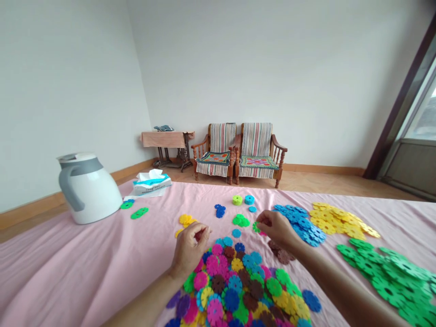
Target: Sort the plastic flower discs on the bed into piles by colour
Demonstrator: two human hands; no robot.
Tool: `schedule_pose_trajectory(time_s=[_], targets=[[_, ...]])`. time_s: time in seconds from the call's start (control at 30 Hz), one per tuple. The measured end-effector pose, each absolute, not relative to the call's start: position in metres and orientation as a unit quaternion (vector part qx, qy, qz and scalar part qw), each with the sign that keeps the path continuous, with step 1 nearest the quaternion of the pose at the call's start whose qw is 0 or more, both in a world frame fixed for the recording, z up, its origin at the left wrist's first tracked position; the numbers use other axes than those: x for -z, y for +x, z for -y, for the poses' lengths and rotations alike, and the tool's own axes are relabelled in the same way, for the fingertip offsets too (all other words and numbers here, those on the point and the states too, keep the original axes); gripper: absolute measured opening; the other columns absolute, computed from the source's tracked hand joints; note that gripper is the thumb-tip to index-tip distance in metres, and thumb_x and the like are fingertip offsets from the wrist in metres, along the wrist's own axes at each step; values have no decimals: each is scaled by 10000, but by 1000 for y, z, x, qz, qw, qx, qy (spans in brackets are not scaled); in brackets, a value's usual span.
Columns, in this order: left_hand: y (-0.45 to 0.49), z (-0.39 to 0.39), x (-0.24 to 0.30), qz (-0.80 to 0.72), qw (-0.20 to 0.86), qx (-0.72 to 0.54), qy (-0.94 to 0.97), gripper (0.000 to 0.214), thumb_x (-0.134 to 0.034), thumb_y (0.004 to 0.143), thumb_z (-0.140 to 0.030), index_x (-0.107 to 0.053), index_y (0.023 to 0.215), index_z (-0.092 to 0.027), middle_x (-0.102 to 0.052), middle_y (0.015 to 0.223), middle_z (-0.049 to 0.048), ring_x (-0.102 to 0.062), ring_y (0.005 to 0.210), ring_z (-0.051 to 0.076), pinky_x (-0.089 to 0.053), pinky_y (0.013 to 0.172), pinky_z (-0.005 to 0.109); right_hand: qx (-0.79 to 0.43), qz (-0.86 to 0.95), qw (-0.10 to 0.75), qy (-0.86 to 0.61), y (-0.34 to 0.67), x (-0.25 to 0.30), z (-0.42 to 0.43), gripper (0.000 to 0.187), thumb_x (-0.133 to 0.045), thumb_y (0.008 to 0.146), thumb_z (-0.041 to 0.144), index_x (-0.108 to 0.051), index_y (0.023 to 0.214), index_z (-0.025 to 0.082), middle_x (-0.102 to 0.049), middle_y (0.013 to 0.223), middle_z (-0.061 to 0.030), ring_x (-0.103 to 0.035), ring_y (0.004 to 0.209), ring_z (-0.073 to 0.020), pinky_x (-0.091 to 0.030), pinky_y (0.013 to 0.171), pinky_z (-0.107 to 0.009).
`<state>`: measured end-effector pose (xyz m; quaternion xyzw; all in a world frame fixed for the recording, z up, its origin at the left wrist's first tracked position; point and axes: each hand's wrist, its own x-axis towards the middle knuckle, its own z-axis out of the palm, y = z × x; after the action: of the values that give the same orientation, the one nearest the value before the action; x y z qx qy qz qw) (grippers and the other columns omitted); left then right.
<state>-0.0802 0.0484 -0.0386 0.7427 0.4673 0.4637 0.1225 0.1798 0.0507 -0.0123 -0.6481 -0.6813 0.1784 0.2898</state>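
Observation:
My right hand [276, 226] is pinched at the fingertips on a green notched plastic disc [255, 227], a snowflake-type building piece. Below it a pink disc partly shows, and brown discs [282, 254] lie beside the wrist. My left hand [191, 245] is closed with the fingers curled; whether anything is in it I cannot make out. Yellow discs [186, 220] lie just behind that hand. Between my forearms spreads a mixed heap of coloured discs [235, 285]. Beyond it sit a small green group [241, 220], dark blue discs [220, 211], and lime [237, 200] and blue [250, 199] stacks.
On the right are sorted piles of blue [299, 222], yellow [337, 220] and green discs [388, 272]. A white jug [95, 190] and a tissue box [151, 182] stand at the left on the pink cloth [136, 254]. Two wooden chairs [257, 154] are against the wall.

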Motion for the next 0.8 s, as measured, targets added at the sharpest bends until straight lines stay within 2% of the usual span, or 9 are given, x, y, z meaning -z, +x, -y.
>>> schedule_pose_trajectory(time_s=[0.1, 0.2, 0.33, 0.4, 0.47, 0.6, 0.7, 0.8], targets=[[-81, -51, 42, -472, 123, -465, 739, 279, -473, 854, -300, -593, 650, -152, -573, 614, 6, -549, 577, 122, -426, 571, 205, -179, 674, 263, -667, 162, 19, -75, 171, -559, 858, 272, -622, 960, 150, -656, 924, -33, -615, 798, -150, -499, 723, -304], [-81, -51, 44, -470, 118, -463, 742, 289, -468, 858, -294, -592, 640, -151, -574, 611, 10, -550, 586, 124, -420, 572, 203, -182, 665, 241, -683, 148, 27, -92, 298, -533, 889, 331, -544, 1145, 178, -571, 1166, -58, -593, 956, -182, -510, 801, -384], [-81, -52, 44, -467, 111, -464, 744, 287, -468, 856, -281, -591, 631, -150, -580, 616, 12, -550, 590, 124, -410, 576, 204, -172, 656, 237, -696, 142, 33, -99, 303, -532, 890, 331, -538, 1152, 180, -567, 1170, -59, -591, 963, -183, -508, 809, -392], [-81, -52, 43, -469, 109, -466, 743, 282, -471, 855, -281, -594, 637, -150, -581, 616, 11, -549, 588, 123, -407, 576, 205, -162, 658, 244, -694, 145, 31, -95, 265, -532, 889, 323, -567, 1101, 167, -600, 1105, -56, -600, 925, -174, -505, 794, -373], [-81, -52, 43, -469, 108, -466, 742, 281, -473, 853, -279, -593, 634, -150, -579, 610, 11, -547, 587, 124, -403, 575, 206, -153, 667, 256, -683, 151, 28, -85, 180, -530, 872, 265, -619, 982, 153, -652, 951, -44, -612, 846, -165, -487, 749, -313], [-81, -52, 45, -468, 106, -461, 746, 282, -471, 852, -270, -585, 623, -151, -568, 599, 9, -536, 586, 124, -396, 576, 208, -165, 704, 265, -637, 169, 16, -53, 135, -504, 776, 190, -638, 774, 170, -648, 671, -2, -599, 658, -140, -404, 584, -223], [-80, -52, 46, -467, 101, -455, 752, 285, -467, 854, -269, -581, 619, -153, -557, 593, 4, -524, 585, 124, -389, 576, 211, -206, 735, 233, -602, 185, 10, -27, 128, -494, 732, 179, -608, 676, 174, -590, 560, 26, -549, 540, -109, -354, 498, -201], [-80, -53, 47, -467, 96, -450, 755, 287, -463, 856, -275, -576, 620, -157, -557, 601, 3, -517, 589, 125, -384, 578, 214, -233, 759, 186, -579, 201, 5, -6, 85, -518, 652, 137, -593, 648, 176, -574, 569, 27, -522, 540, -104, -346, 493, -199]])
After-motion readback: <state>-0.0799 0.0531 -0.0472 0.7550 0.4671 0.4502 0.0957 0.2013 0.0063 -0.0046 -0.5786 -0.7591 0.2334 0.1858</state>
